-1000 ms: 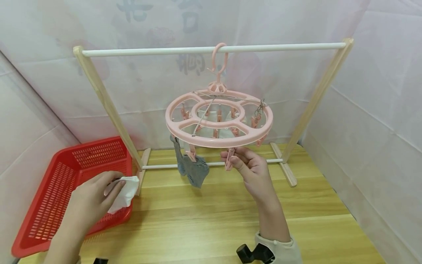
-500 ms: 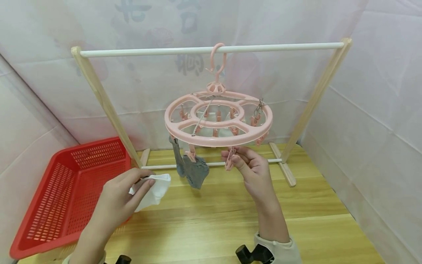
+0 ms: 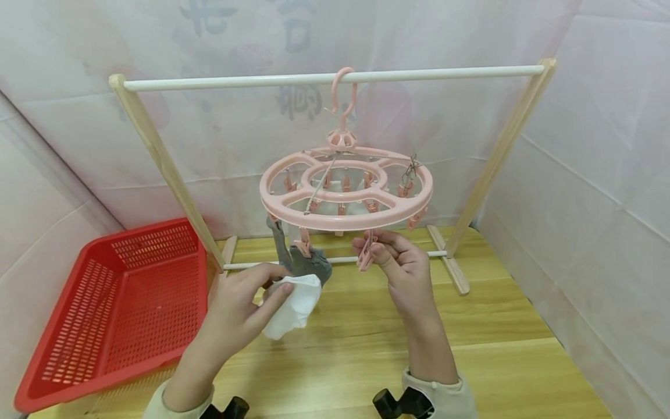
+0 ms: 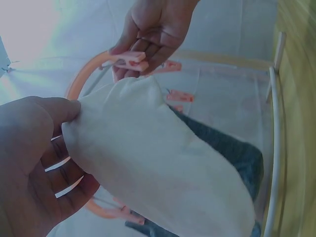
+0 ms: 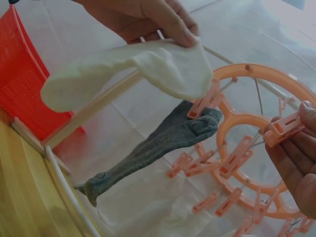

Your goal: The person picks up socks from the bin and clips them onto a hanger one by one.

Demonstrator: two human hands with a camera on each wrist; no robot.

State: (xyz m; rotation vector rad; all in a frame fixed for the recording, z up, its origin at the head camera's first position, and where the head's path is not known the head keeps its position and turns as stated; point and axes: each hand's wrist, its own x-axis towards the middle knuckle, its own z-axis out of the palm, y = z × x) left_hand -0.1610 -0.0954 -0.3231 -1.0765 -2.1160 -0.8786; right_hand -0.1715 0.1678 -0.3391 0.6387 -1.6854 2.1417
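Note:
My left hand (image 3: 235,311) pinches the edge of a white sock (image 3: 295,305) between thumb and fingers, in front of the hanger. In the left wrist view the sock (image 4: 148,153) spreads across the middle and covers part of the hanger. My right hand (image 3: 405,273) pinches a pink clothes peg (image 3: 366,256) below the front rim of a round pink peg hanger (image 3: 345,222). That peg (image 5: 286,129) has nothing between its tips in the right wrist view. A grey sock (image 5: 158,138) hangs from pegs at the hanger's left, partly behind the white one in the head view.
The hanger hooks over the white rail (image 3: 235,82) of a wooden stand (image 3: 162,163). More pink pegs hang under the ring. A red perforated basket (image 3: 152,314) sits at the left on the wooden table (image 3: 502,349). Pale cloth walls surround the table.
My left hand has carried the white sock rightward from over the basket to in front of the grey sock. My right hand stays at the same peg.

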